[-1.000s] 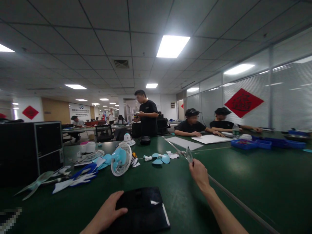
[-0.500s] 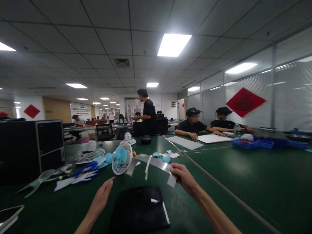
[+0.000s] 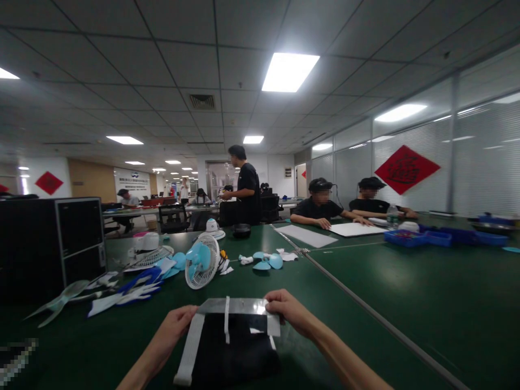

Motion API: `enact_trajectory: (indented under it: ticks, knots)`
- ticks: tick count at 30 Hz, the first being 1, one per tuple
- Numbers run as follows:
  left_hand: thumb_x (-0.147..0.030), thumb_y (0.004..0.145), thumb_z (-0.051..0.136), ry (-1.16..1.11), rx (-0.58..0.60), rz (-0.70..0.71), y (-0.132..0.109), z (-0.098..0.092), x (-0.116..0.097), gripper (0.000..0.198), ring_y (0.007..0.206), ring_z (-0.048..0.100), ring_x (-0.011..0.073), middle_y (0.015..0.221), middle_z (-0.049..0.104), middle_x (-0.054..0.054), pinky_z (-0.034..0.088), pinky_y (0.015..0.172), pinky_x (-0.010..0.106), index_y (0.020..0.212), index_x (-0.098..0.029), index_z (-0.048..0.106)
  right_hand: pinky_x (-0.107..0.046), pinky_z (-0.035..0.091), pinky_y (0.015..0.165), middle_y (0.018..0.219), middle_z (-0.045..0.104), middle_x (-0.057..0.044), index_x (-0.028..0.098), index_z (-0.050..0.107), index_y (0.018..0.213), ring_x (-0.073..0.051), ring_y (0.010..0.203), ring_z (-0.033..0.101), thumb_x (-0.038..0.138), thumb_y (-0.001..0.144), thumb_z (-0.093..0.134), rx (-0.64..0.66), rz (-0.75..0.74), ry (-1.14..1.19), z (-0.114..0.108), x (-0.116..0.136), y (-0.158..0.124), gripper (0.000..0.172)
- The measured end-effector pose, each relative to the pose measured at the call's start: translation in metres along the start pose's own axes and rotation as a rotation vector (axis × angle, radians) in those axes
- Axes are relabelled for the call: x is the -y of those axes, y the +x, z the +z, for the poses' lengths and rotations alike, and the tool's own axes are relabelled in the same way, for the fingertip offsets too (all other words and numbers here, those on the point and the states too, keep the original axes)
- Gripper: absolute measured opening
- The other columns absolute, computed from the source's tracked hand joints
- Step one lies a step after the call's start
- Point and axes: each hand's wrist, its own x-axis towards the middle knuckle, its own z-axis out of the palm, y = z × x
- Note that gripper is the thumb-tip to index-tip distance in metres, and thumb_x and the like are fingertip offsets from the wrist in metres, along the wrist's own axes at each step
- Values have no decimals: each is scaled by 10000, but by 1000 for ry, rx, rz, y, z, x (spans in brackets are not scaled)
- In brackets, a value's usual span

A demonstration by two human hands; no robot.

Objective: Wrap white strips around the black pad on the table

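- Both hands are up at the lower centre of the frame, with a clear strip (image 3: 215, 306) stretched between them.
- The right hand (image 3: 289, 310) has its end pinched, thumb and fingers closed on the plastic.
- Over on the left, the left hand (image 3: 175, 326) grips the other end by its fingertips.
- White bands (image 3: 192, 346) hang from the strip: a long one at the left, a narrow one near the middle, a short one at the right.
- Behind them, bottom centre, lies a flat black case (image 3: 235, 360) on the green table (image 3: 349, 336).
- Left of centre, a white fan grille (image 3: 213, 264) stands tilted beside blue blades.
- Further left, gloves (image 3: 130, 298) lie near a black computer tower (image 3: 30, 249).
- Right of centre, a seated person (image 3: 319, 208) rests both hands at a white board (image 3: 355, 231); blue trays (image 3: 400, 238) sit farther right.
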Motion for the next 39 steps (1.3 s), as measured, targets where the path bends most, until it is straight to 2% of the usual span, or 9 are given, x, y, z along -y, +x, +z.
enact_trajectory:
  ticks: [3,6,8,12,15,18,21,30,39]
  knots:
    - [-657,753,527,63,-3,3,-1,1,-3,583,879,615,229,869,694,32,472,790,323,981,-141,678,-190,259,458,605,509,40,136,646,769,-72,527,423,183,729,543,13,23,-26,2,1,-1,120]
    - [-609,744,571,37,21,-25,-6,2,-10,519,909,609,231,880,685,32,465,794,310,963,-148,667,-184,283,466,649,541,40,144,635,830,-73,546,450,184,729,568,-14,33,-24,3,1,-2,128]
    - [-588,737,592,20,50,-58,-12,2,-16,484,864,610,208,874,674,33,468,734,279,931,-149,659,-179,285,451,629,534,47,142,626,819,-67,521,442,189,720,585,-23,54,-14,1,0,-2,117]
    - [-603,688,636,60,216,-141,-23,1,-18,480,542,514,94,677,608,0,358,469,193,789,-135,622,-164,264,393,529,495,63,132,618,707,-52,437,408,210,666,623,100,175,-13,-2,-2,-3,89]
    - [-628,631,661,132,339,-199,-22,0,-4,504,428,467,78,520,550,-24,301,401,185,705,-137,571,-154,282,380,496,500,67,134,618,645,-47,409,408,168,613,626,184,260,-110,-2,-6,-3,48]
    - [-623,634,650,249,343,-236,-15,-2,14,492,405,469,82,483,540,-26,288,379,182,683,-142,559,-150,308,394,501,518,64,138,635,632,-46,416,420,130,606,611,171,288,-234,1,-11,-2,36]
    - [-601,651,631,334,341,-242,-9,-3,23,462,394,438,69,489,541,-32,266,367,178,683,-144,569,-152,326,426,523,536,61,142,658,662,-49,442,441,125,635,611,143,287,-328,5,-15,-1,57]
    - [-508,648,625,455,298,-245,-9,2,18,355,415,394,69,469,471,-66,250,390,187,624,-168,524,-206,421,591,706,666,21,159,717,755,-123,672,593,140,660,662,92,249,-566,11,-14,-2,111]
    - [-461,674,609,533,268,-176,-7,1,19,314,491,412,88,522,476,-55,254,456,202,617,-158,549,-191,427,561,787,719,-5,172,728,805,-138,701,634,177,658,666,78,195,-691,13,-18,-2,160]
